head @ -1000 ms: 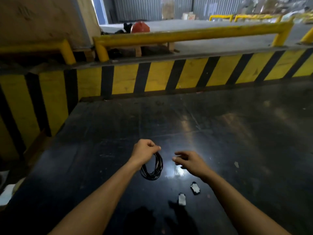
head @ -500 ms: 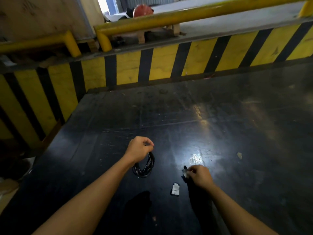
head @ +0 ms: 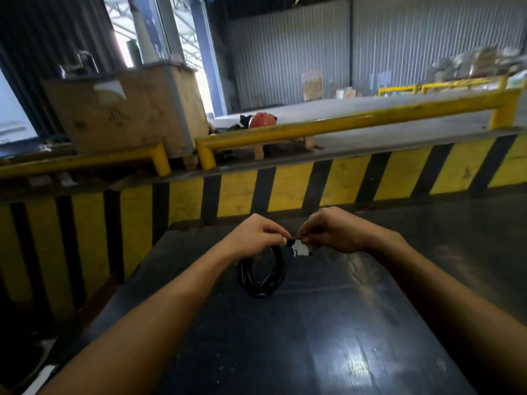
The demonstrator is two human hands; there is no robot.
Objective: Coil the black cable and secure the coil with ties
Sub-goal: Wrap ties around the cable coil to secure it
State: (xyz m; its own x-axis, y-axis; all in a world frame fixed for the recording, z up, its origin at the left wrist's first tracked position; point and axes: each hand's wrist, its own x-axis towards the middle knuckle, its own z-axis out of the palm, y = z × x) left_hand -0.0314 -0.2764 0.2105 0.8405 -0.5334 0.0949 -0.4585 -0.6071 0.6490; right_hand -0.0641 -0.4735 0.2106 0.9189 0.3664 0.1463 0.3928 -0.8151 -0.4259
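Over the glossy black tabletop (head: 328, 337), I hold the coiled black cable (head: 261, 276) pinched at its top in my left hand (head: 253, 238). Beside the coil, my right hand (head: 333, 235) grips a small black-and-white tie (head: 299, 248). Tying begins; next needs wrapping it around the strands.

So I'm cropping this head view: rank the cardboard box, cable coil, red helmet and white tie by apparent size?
Largest to smallest:
1. cardboard box
2. cable coil
3. red helmet, close to the coil, so unsure
4. white tie
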